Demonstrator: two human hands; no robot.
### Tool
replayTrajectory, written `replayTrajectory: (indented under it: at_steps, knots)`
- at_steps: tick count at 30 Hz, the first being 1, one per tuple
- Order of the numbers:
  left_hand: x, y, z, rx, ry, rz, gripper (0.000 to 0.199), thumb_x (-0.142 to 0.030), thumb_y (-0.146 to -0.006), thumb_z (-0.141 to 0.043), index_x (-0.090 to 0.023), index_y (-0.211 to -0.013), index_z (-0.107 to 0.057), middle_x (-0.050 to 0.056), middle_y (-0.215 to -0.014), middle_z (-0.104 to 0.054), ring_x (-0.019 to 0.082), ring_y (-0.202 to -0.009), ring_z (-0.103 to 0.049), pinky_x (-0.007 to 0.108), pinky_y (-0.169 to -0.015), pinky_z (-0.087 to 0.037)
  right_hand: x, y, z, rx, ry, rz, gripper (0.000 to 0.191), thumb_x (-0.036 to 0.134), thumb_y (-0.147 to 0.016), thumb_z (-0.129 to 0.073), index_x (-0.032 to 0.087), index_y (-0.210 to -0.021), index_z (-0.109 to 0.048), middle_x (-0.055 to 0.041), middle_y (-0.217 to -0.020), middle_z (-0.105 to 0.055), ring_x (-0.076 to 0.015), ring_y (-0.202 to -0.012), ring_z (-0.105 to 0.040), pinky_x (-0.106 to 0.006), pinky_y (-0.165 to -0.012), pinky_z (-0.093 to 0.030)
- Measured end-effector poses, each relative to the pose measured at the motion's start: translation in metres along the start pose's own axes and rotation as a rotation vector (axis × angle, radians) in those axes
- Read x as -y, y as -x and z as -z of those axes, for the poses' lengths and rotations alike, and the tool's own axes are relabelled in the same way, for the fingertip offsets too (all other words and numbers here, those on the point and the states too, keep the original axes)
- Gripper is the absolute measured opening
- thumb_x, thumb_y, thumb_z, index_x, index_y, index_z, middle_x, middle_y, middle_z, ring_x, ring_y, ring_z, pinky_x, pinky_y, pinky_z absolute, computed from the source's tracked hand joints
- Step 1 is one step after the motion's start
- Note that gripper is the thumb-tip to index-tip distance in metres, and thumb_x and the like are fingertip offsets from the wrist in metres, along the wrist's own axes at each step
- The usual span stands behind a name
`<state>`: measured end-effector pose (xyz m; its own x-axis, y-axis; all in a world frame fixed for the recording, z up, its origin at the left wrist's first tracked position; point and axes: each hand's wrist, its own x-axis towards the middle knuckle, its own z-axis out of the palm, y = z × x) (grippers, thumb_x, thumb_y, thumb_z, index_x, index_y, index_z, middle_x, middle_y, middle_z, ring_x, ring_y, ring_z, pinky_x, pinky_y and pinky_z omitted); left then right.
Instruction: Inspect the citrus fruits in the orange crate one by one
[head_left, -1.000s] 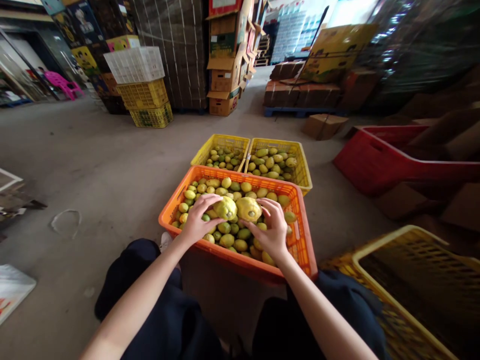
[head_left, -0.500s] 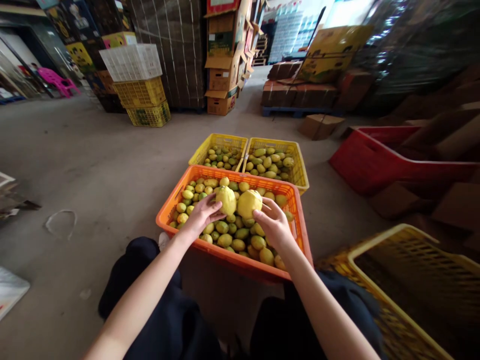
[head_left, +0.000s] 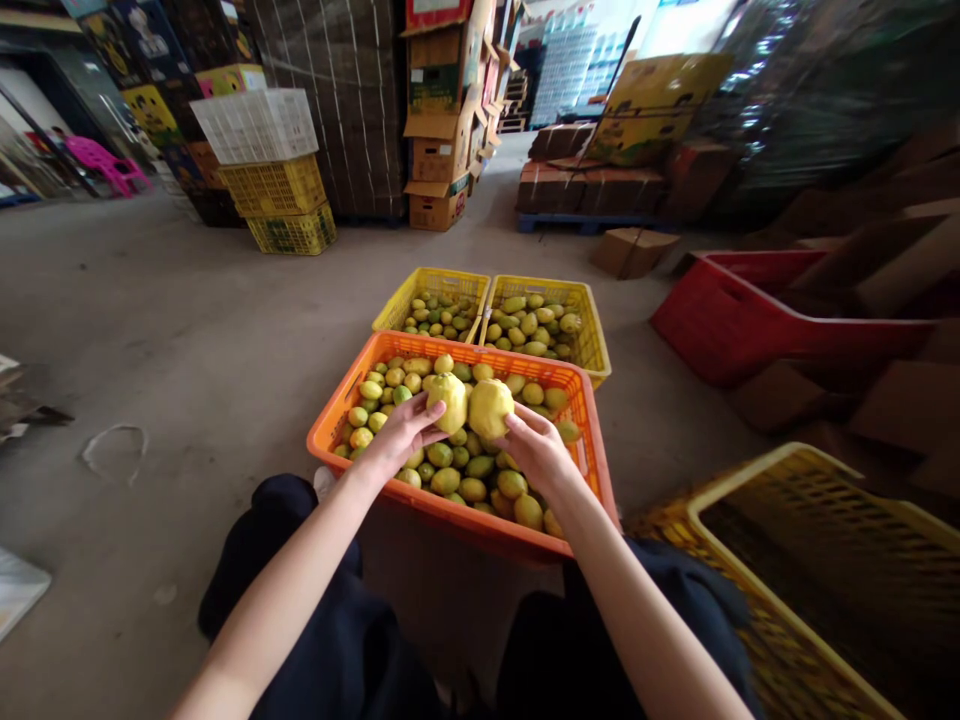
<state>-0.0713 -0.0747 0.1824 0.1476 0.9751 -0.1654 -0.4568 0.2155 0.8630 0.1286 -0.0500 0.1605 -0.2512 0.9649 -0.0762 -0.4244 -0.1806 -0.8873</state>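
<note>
Dark trousers (head_left: pixel 300 620) fill the foreground, with a deep yellow basket (head_left: pixel 780 612) beside the right leg, as two bare forearms reach over an orange plastic crate (head_left: pixel 450 517) on the concrete floor (head_left: pixel 202 330). The left hand (head_left: pixel 403 432) pinches the left fruit (head_left: pixel 448 402), a lumpy yellow one, thumb across its near face and fingers along its outer side. The right hand (head_left: pixel 541 448) holds the right fruit (head_left: pixel 491 408) in a similar grip, thumb tip on the near face. Each fruit lies inward of its own hand, the pair raised just beside each other above the crate's loose green and yellow fruits (head_left: pixel 472 490). The left fruit's long axis stands roughly upright; the right one looks rounder, its axis hard to tell. Neither hand appears clearly nearer the narrow space between them.

Directly behind, two yellow crates, one left (head_left: pixel 386 312) and one right (head_left: pixel 598 340), hold more fruit side by side. A red bin (head_left: pixel 720 335) sits off to the right. Farther back, stacked cartons (head_left: pixel 435 160), a white crate (head_left: pixel 259 125) atop yellow ones and a pink chair (head_left: pixel 109 165) line the warehouse.
</note>
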Motion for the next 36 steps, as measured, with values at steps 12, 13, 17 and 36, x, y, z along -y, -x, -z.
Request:
replayTrajectory:
  at_steps: [12,13,17,36]
  knots:
    - [-0.003,0.004,-0.001,0.002,0.002,-0.020,0.031,-0.033,-0.077,-0.075,-0.017,-0.103,-0.068,0.008,-0.113,-0.069,0.024,-0.111,-0.063,0.042,-0.097,-0.053,-0.005,-0.003,-0.002,-0.021,-0.028,-0.013,0.041,0.043,-0.056,-0.086,0.022,-0.089,-0.076,-0.0049,-0.093,-0.076,-0.0302,-0.096,-0.069,-0.044,-0.082,-0.057]
    - [-0.003,0.004,-0.001,0.005,0.004,-0.018,0.031,-0.033,-0.077,-0.075,-0.017,-0.103,-0.068,0.009,-0.113,-0.069,0.024,-0.112,-0.062,0.042,-0.097,-0.052,-0.005,-0.003,-0.003,-0.014,-0.033,-0.012,0.040,0.044,-0.056,-0.086,0.022,-0.089,-0.076,-0.0051,-0.093,-0.076,-0.0304,-0.097,-0.069,-0.044,-0.083,-0.056]
    - [-0.003,0.004,0.000,0.030,0.030,-0.007,0.029,-0.032,-0.079,-0.073,-0.017,-0.103,-0.067,0.009,-0.113,-0.069,0.025,-0.115,-0.061,0.042,-0.098,-0.052,-0.003,-0.003,-0.003,0.008,-0.048,-0.017,0.042,0.046,-0.056,-0.086,0.022,-0.089,-0.075,-0.0059,-0.092,-0.076,-0.0315,-0.102,-0.068,-0.047,-0.087,-0.056]
    - [-0.001,0.001,-0.004,-0.121,0.185,0.212,0.038,-0.031,-0.093,-0.050,-0.018,-0.128,-0.057,0.008,-0.124,-0.066,0.022,-0.118,-0.060,0.038,-0.100,-0.051,-0.018,0.005,-0.011,-0.017,-0.031,-0.099,0.041,0.042,-0.056,-0.087,0.022,-0.091,-0.076,-0.0028,-0.093,-0.076,-0.0264,-0.090,-0.069,-0.039,-0.078,-0.057]
